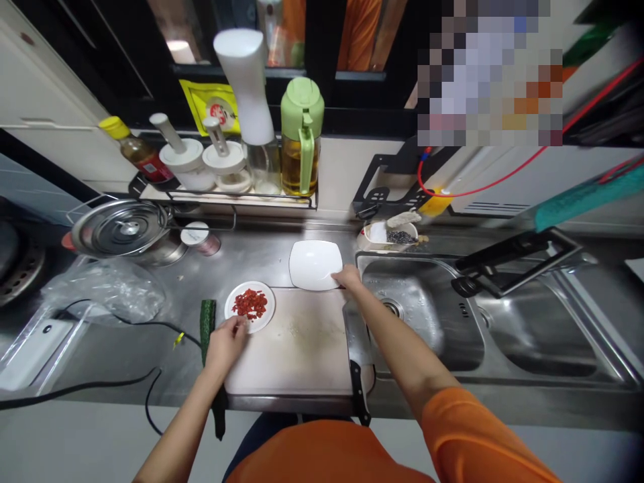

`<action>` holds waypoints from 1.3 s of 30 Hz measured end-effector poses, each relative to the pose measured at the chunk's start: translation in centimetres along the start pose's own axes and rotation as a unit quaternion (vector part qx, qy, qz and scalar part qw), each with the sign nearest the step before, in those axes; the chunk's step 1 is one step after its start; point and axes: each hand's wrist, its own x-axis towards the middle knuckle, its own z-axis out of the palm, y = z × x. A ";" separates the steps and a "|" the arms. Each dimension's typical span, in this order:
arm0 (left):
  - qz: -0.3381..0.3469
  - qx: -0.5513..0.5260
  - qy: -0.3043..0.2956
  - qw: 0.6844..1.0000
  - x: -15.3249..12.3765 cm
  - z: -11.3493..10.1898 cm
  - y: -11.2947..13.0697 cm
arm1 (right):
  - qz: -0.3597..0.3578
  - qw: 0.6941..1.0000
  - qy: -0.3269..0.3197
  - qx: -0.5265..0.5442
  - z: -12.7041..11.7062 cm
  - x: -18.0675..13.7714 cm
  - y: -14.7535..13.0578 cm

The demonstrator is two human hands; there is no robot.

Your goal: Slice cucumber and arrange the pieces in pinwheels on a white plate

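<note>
My left hand (229, 343) is closed, its curled fingertips at the near rim of a small round white plate (270, 314). Chopped red chili (250, 304) is heaped on that plate, which sits on the far left corner of a pale cutting board (286, 365). My right hand (348, 276) pinches the near right corner of a white squarish dish (314, 261) with nothing on it, just beyond the board. Partly under my left wrist, a cucumber (206, 325) lies along the board's left side. A black-handled kitchen knife (358, 349) rests along the right edge.
On the right is a double steel sink (427, 315) with a black faucet (498, 265). A lidded pot (125, 228), a plastic bag (111, 288), a phone (35, 352) and cables are on the left. Behind, a rack (241, 198) holds seasoning jars and an oil bottle (300, 141).
</note>
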 end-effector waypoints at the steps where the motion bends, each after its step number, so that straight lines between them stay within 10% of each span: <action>1: -0.004 0.010 0.006 1.000 0.1 -0.2 -0.3 | -0.008 1.000 0.010 -0.018 -0.1 -0.2 -0.1; 11: -0.125 0.238 0.152 0.951 0.5 -1.3 -3.2 | -0.083 0.986 0.079 -0.120 -1.6 -6.1 1.0; 20: -0.212 0.215 0.103 0.948 1.3 -2.6 -3.6 | -0.154 0.930 0.051 -0.331 0.1 -19.4 13.3; 26: 0.011 0.072 0.005 0.997 -2.2 -3.5 0.7 | -0.173 0.932 0.030 -0.317 0.7 -21.2 16.3; 31: 0.244 -0.005 -0.179 0.953 -3.8 2.7 7.0 | -0.149 0.945 0.041 -0.287 1.3 -21.2 16.2; 39: 0.265 0.098 -0.139 0.949 -4.5 9.5 8.5 | -0.246 0.958 0.111 -0.099 1.1 -22.6 16.7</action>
